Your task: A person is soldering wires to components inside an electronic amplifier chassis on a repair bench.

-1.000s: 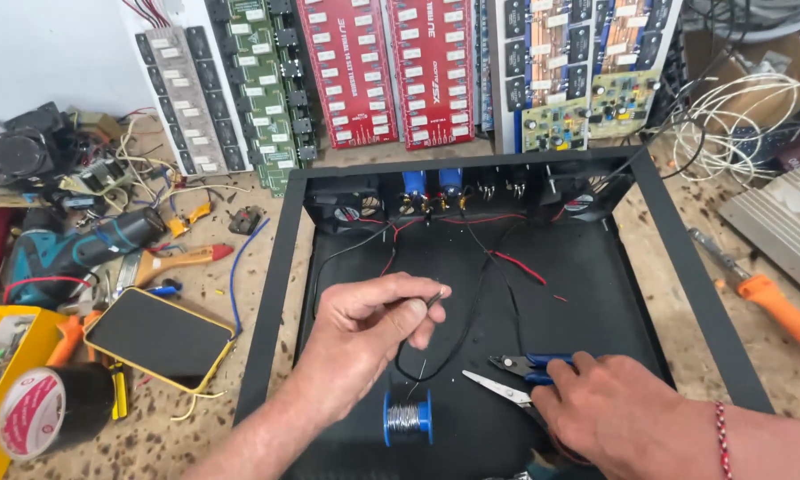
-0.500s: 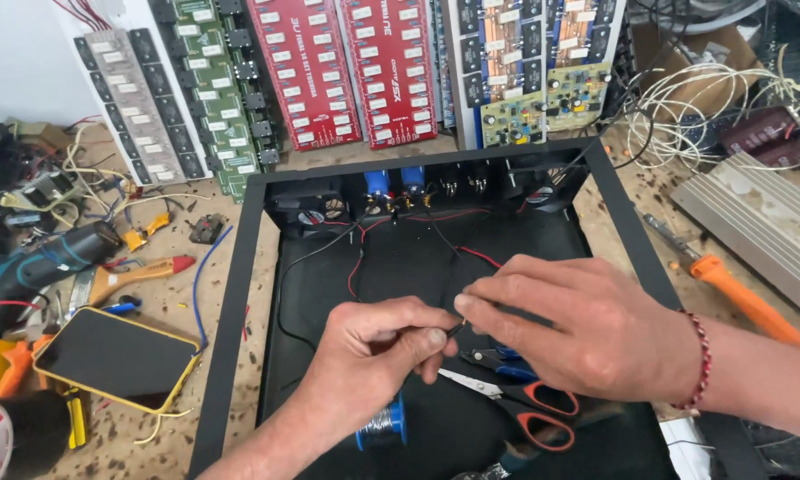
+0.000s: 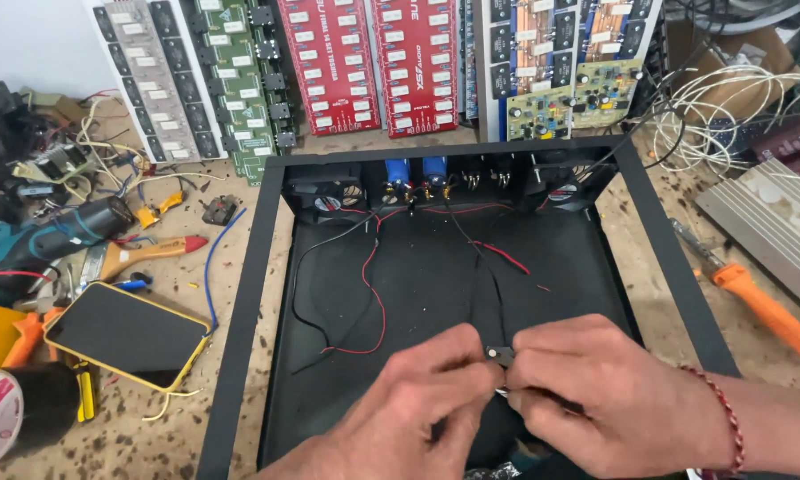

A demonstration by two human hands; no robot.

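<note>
A small black component is being pinched between the closed fingertips of the left hand and the right hand; it is being held low over the black chassis, near red and black wires.

- Bright, even daylight fills the scene; shadows are soft and faint.
- The white wall top left is nearly washed out.
- Focus is sharp throughout; straight edges bow slightly near the borders.

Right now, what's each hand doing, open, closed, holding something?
Left hand: closed, pinching a thin black wire.
Right hand: closed, pinching a small black part on that wire.
</note>
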